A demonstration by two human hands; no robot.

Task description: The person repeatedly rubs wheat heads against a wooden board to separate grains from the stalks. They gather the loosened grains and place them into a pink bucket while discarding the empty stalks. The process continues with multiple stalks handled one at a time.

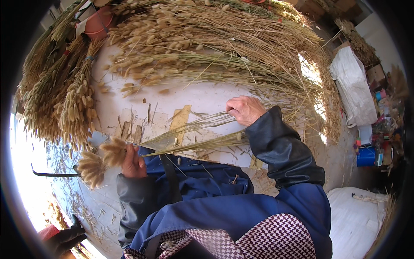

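My left hand [132, 162] grips dried bunny-tail grass just below the fluffy tan heads. Two clusters show there, an upper seed-head cluster [114, 151] and a lower seed-head cluster [92, 168]. From it the thin stems fan out to the right in two strands. Around the upper strand of stems [194, 124] my right hand [245, 110] has its fingers closed. The lower strand of stems [200, 144] runs beneath my right forearm, where its far ends are hidden. Both strands pass over the front edge of a white worktable [207, 97].
A thick layer of loose grass [226, 35] spreads across the table's back. Tied bunches [74, 100] hang at left beside an orange-pink bucket [98, 22]. White sacks [352, 87] and a blue container [365, 157] stand right. Part of another person [64, 238] shows lower left.
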